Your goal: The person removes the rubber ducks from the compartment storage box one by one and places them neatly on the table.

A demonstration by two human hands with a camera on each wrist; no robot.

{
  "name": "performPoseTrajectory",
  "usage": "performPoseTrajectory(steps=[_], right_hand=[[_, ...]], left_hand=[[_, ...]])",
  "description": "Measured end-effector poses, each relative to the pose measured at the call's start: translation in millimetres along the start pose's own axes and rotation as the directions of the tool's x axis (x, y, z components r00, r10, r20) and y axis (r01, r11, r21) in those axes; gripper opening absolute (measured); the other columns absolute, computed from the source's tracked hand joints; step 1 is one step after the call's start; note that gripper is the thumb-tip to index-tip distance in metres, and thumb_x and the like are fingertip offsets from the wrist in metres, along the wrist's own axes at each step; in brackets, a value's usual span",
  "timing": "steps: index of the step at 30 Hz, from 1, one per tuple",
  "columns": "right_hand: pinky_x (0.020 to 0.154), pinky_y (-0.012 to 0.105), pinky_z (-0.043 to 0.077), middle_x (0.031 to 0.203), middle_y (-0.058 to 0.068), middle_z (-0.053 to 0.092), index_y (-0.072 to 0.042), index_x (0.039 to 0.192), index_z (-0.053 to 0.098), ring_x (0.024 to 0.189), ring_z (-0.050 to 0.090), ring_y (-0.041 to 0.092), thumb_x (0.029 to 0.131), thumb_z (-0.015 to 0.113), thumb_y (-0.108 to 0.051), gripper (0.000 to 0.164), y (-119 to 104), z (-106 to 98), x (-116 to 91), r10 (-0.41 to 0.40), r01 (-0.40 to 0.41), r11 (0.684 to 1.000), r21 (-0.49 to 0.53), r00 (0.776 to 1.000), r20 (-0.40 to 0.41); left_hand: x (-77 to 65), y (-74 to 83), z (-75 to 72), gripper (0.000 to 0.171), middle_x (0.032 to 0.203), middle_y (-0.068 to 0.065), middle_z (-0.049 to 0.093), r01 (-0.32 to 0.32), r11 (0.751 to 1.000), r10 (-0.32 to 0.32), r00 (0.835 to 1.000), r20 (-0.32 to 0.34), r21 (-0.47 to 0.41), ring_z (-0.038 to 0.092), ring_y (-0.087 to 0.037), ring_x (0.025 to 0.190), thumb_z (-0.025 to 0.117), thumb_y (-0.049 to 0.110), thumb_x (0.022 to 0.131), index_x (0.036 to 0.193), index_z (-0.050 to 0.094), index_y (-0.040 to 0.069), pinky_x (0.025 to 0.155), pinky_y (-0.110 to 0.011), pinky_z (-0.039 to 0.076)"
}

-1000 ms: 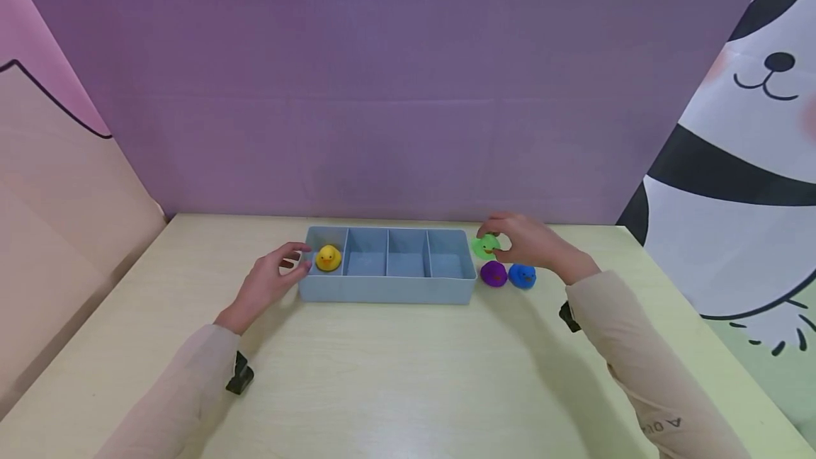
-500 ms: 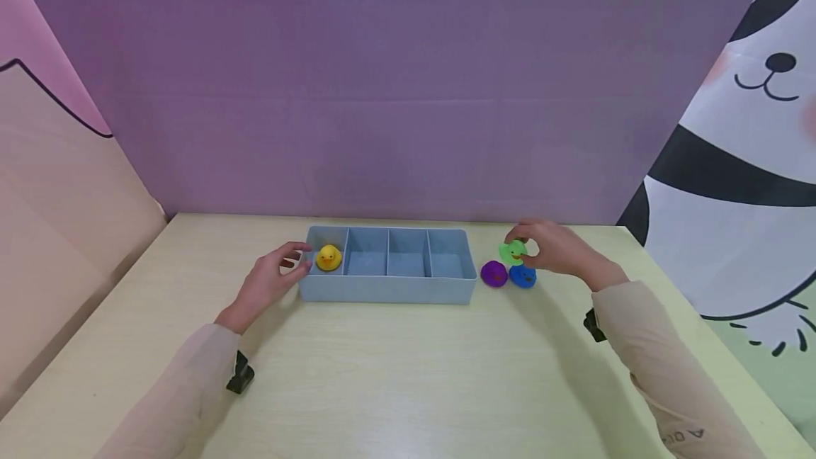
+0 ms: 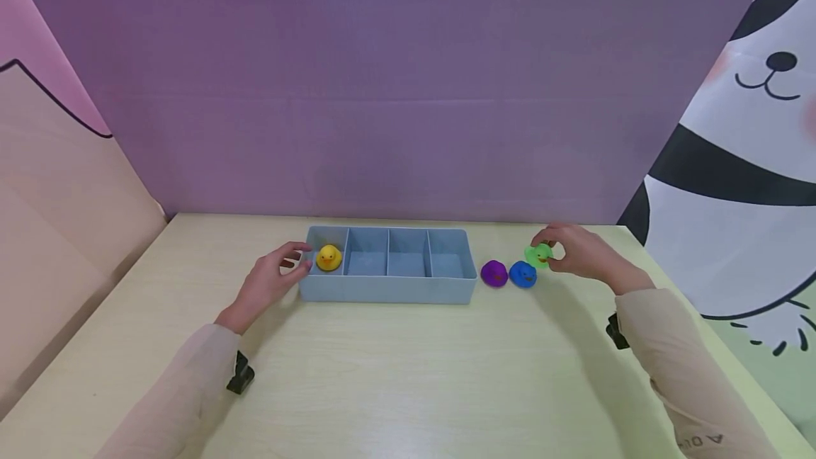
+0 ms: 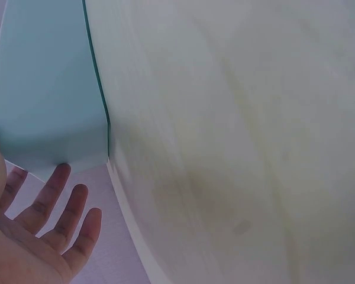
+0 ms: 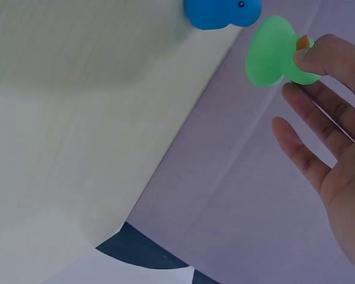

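At the left end of a light-blue divided box (image 3: 385, 290), my left hand (image 3: 268, 282) has its thumb and fingertips right at the wall. In the left wrist view those fingers (image 4: 72, 220) are spread and gently bent beside the box end. A yellow rubber duck (image 3: 328, 258) sits in the leftmost compartment. My right hand (image 3: 583, 255) pinches a green rubber duck (image 5: 269, 53) between thumb and fingers, right of the box. Just left of it, a blue duck (image 3: 523, 275) and a purple duck (image 3: 494, 274) stand side by side on the table.
The pale wooden table (image 3: 382, 374) ends at a purple backdrop (image 3: 395, 91) behind the box. A panda-print cloth (image 3: 752, 161) hangs along the right side, and a pink and cream cloth (image 3: 57, 197) along the left.
My right hand has moved rightward with the green duck, from beside the box's right end to past the blue duck. My left hand and the box have stayed put.
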State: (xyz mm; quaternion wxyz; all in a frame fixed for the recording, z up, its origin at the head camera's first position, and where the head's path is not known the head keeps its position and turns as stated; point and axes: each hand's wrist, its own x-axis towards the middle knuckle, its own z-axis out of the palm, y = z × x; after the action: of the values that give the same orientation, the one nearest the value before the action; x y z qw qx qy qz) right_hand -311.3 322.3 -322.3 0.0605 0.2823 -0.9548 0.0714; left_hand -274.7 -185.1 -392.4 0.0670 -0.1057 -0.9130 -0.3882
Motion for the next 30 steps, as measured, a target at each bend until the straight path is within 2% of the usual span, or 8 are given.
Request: performPoseTrajectory(steps=[10,18,24,30], right_hand=[[0.075,0.041,0.050,0.091,0.004,0.063,-0.004,0.100,0.065,0.086,0.059,0.026,0.071,0.070,-0.002,0.030,11.5,5.6,-12.0,0.045,-0.046,0.999,0.025,0.999,0.026],[0.072,0.042,0.050,0.090,0.005,0.063,-0.005,0.100,0.065,0.085,0.059,0.026,0.070,0.069,-0.001,0.030,18.0,13.5,-17.8,0.067,-0.068,0.997,0.033,0.997,0.027],[0.075,0.044,0.051,0.092,0.007,0.064,-0.004,0.099,0.065,0.085,0.059,0.025,0.069,0.070,0.000,0.030,22.8,21.7,-20.6,0.076,-0.077,0.996,0.043,0.996,0.036],[0.073,0.043,0.051,0.092,0.008,0.064,-0.003,0.097,0.065,0.083,0.058,0.025,0.069,0.069,0.002,0.029,24.3,26.1,-21.2,0.061,-0.063,0.996,0.059,0.997,0.038]], left_hand=[[1.2,-2.0,2.0,0.036,0.116,-0.016,0.059,0.004,1.000,-0.004,1.000,-0.014,0.008,0.058,-0.035,0.104,0.056,0.027,0.090,0.124,0.052,0.015,0.084,-0.048,0.049],[1.7,-2.4,2.5,0.037,0.116,-0.014,0.059,0.014,1.000,-0.014,1.000,-0.013,0.002,0.058,-0.034,0.105,0.056,0.029,0.090,0.124,0.052,0.016,0.085,-0.048,0.049],[1.3,-2.2,2.5,0.037,0.117,-0.015,0.059,0.012,1.000,-0.011,1.000,-0.010,0.011,0.057,-0.034,0.105,0.055,0.028,0.090,0.125,0.051,0.016,0.085,-0.048,0.049],[1.1,-0.6,1.8,0.036,0.117,-0.015,0.059,0.005,1.000,-0.005,1.000,-0.014,0.013,0.058,-0.033,0.105,0.055,0.028,0.091,0.125,0.052,0.016,0.084,-0.047,0.049]])
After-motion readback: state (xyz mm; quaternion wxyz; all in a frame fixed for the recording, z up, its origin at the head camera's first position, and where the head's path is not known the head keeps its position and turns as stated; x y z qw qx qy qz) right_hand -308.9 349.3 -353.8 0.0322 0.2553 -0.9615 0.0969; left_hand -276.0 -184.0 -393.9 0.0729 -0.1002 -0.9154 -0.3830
